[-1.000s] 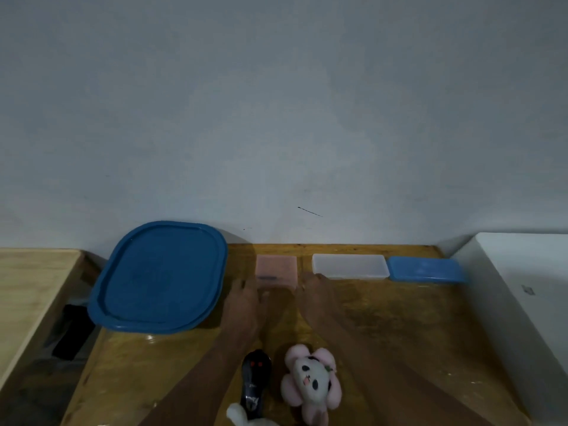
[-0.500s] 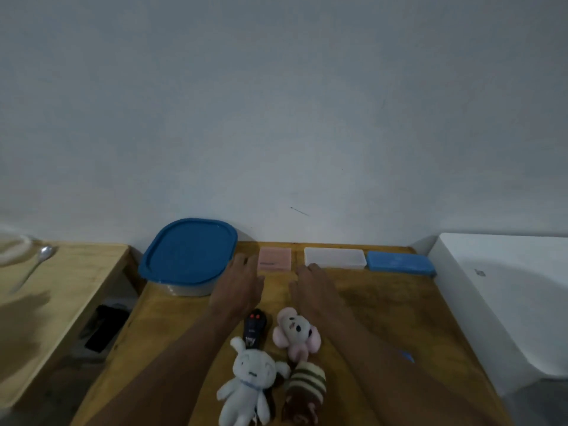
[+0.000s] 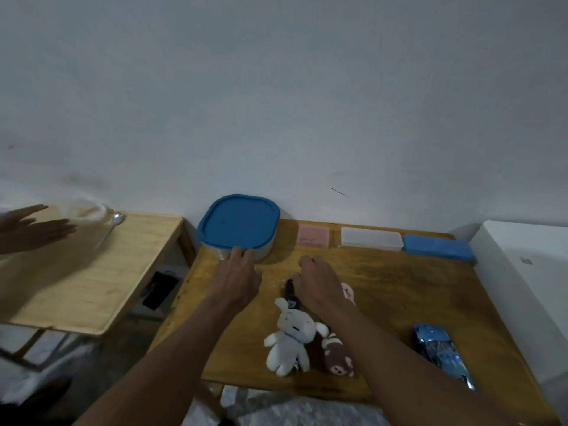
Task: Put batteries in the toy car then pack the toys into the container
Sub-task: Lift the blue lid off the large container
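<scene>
Plush toys [image 3: 290,339] beside hands [image 3: 319,282], seemingly.

Blue-lidded container [image 3: 239,226] sits closed at centre frame; black toy car [image 3: 289,291], white bunny [image 3: 289,339], brown plush [image 3: 337,358] lie lower centre.

Toy car [image 3: 289,292] and pink plush [image 3: 348,293] mostly hidden under right hand [image 3: 319,285]

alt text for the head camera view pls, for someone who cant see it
A person's left hand reaches toward a container with a blue lid at the back of a wooden table, while the right hand hovers over a dark toy car. A white plush rabbit and brown plush bear lie near the front edge.
</scene>
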Tool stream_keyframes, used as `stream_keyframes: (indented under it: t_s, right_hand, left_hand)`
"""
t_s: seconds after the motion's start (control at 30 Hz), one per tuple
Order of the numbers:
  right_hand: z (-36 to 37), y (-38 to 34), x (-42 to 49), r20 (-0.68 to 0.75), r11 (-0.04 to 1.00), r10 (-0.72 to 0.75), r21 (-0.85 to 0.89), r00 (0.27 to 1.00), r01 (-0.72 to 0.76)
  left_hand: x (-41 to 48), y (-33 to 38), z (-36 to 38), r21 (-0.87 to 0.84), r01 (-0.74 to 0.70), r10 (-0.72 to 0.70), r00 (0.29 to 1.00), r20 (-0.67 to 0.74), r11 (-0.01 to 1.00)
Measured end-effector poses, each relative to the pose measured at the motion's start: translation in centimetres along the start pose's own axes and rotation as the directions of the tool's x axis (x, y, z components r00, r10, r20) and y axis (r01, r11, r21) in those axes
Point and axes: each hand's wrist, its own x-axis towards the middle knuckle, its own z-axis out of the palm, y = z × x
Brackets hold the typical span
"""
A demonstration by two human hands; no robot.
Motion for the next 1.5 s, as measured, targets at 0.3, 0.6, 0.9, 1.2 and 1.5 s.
stream_keyframes:
  t_s: [0.3,0.6,0.9,1.2,1.5]
  right_hand:
    - [3.9,-7.4,7.9,-0.046,0.994,0.086,0.078,0.995,-0.083]
    - [7.7,-10.8,15.3,-0.031,0.937,0.350,0.036,0.936,-0.349]
    - [9.2,-8.3,19.6,0.032,0.879,0.477,-0.014,0.878,-0.477]
    - [10.3,-6.3,21.8,-0.004,0.835,0.548,0.066,0.836,-0.547]
    - [10.6,-6.5,22.6,0.028,0.786,0.607,0.130,0.794,-0.605]
  left_hand:
    - [5.7,-10.7,-1.5,-0.049,-0.007,0.007,1.000,0.007,0.999]
    - [12.9,-20.1,-1.6,-0.126,-0.005,0.017,0.995,0.094,0.992]
    - [18.3,-21.2,2.2,-0.203,0.008,0.037,0.975,0.218,0.979]
    - [20.9,-21.5,4.8,-0.248,0.099,-0.029,0.962,0.273,0.964]
    - [21.4,-20.9,5.0,-0.249,0.148,-0.087,0.967,0.240,0.957]
